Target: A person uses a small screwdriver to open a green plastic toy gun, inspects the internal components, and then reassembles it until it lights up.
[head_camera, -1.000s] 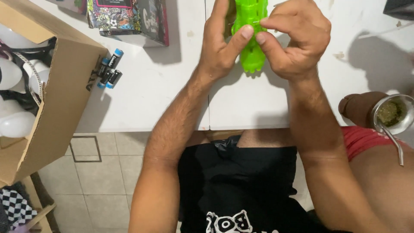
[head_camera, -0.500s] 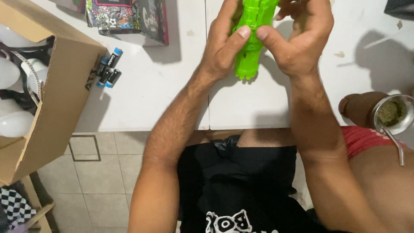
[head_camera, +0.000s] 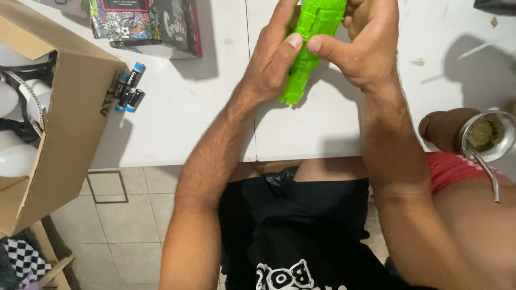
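Toy [head_camera: 310, 45] was bright lime green. Table [head_camera: 204, 113] white. Batteries [head_camera: 128, 92] black with blue ends. Cardboard box [head_camera: 64, 134] plain brown. Package [head_camera: 145, 24] had a busy multicolour graffiti pattern. Shorts [head_camera: 301, 225] black with white print. Cloth [head_camera: 24, 260] black-and-white checked. Floor tiles [head_camera: 129, 231] beige.

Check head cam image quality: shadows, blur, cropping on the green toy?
Head view: even, soft light, no strong glare on the white table; soft shadows fall beside the colourful box and at upper right. Green plastic toy is sharp but cropped by the top edge; left hand and right hand cover part of it. Batteries stay crisp.
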